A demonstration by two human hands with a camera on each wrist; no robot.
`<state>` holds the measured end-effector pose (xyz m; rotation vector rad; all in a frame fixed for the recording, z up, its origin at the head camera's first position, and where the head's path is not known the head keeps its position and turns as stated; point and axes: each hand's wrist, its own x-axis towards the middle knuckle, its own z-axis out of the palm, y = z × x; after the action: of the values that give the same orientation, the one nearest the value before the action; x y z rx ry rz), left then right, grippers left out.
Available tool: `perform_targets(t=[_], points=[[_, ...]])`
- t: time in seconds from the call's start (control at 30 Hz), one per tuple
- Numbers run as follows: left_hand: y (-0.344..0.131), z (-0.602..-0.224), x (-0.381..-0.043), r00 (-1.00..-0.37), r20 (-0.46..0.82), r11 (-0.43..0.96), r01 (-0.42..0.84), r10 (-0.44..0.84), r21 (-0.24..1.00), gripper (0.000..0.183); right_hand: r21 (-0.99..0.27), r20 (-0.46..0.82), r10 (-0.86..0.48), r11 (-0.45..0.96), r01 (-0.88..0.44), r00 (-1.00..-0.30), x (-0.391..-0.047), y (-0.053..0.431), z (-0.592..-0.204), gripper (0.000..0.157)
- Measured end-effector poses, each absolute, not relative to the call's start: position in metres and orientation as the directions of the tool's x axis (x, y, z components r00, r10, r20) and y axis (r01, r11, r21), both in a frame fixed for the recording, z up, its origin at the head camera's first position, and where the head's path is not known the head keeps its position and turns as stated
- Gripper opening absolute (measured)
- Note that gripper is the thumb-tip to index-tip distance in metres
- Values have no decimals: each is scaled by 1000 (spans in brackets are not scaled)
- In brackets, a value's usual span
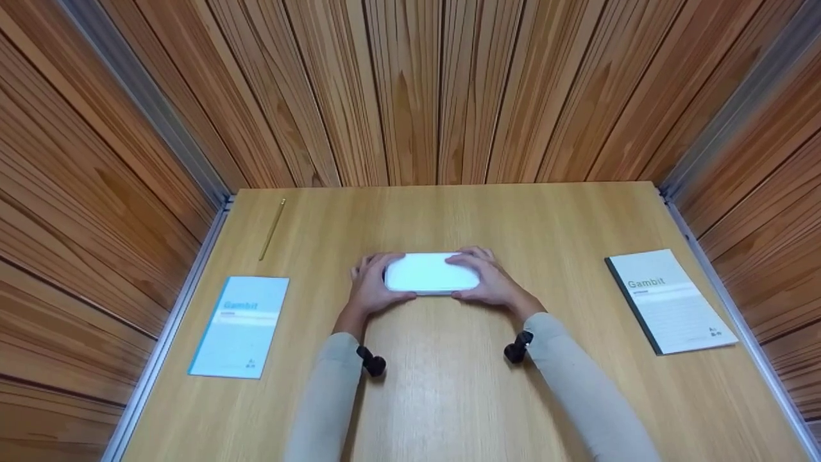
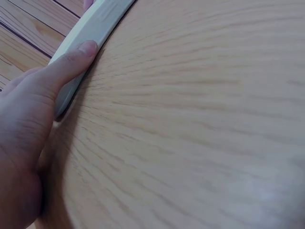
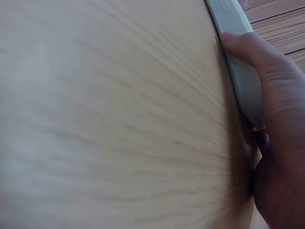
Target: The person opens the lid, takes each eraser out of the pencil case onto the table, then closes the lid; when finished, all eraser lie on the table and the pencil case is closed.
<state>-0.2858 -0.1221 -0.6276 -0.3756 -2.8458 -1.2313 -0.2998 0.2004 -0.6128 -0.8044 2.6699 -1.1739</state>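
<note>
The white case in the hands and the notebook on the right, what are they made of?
White case: probably plastic, smooth and rather matte; the wrist views show soft shading and rounded ends. Right notebook: likely paper or card, flat, with printed lettering; whether it's shiny, I can't tell.

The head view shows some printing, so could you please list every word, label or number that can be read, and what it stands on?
"Gambit": cover of the blue-spined notebook, left, blurred.
"Gambit": cover of the dark-spined notebook, right.
Too small or blurred to read: the line under each title and the lower-right marks on both covers.
White case: no readable text.
</note>
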Motion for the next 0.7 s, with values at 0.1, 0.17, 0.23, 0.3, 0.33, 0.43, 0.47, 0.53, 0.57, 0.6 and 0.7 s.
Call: perform_targets(t=[0.1,0.17,0.23,0.3,0.33,0.43,0.47,0.53,0.57,0.6,0.7], points=[[-122,-627,-285,-970,111,661,229,216,715,92,-719,108,-505,556,-418,-856,-299,201,-613,69],[-122,-628,-284,-969,114,663,233,218,712,92,-720,111,-505,553,-419,-856,-298,201,-614,69],[-122,-628,-284,-968,118,662,237,220,711,92,-724,109,-505,550,-416,-856,-298,202,-614,69],[-122,-629,-284,-968,122,663,241,221,708,92,-731,107,-505,544,-412,-856,-298,202,-614,69],[-122,-628,-284,-967,126,664,245,223,706,92,-735,106,-504,541,-409,-857,-298,202,-614,68],[-121,-628,-284,-965,137,677,254,222,691,92,-743,109,-497,535,-403,-861,-299,201,-614,68],[-121,-628,-285,-965,140,681,256,222,687,92,-744,110,-495,534,-402,-862,-299,201,-614,68],[-121,-628,-284,-965,140,687,256,220,680,91,-741,115,-493,536,-405,-862,-299,201,-614,67],[-121,-629,-284,-966,140,690,255,219,677,91,-739,117,-493,537,-407,-862,-299,201,-614,67],[-121,-629,-284,-966,136,690,252,219,678,91,-740,113,-494,538,-405,-862,-299,201,-614,68],[-120,-629,-284,-967,132,689,248,217,681,90,-734,105,-497,546,-404,-862,-299,201,-615,68]])
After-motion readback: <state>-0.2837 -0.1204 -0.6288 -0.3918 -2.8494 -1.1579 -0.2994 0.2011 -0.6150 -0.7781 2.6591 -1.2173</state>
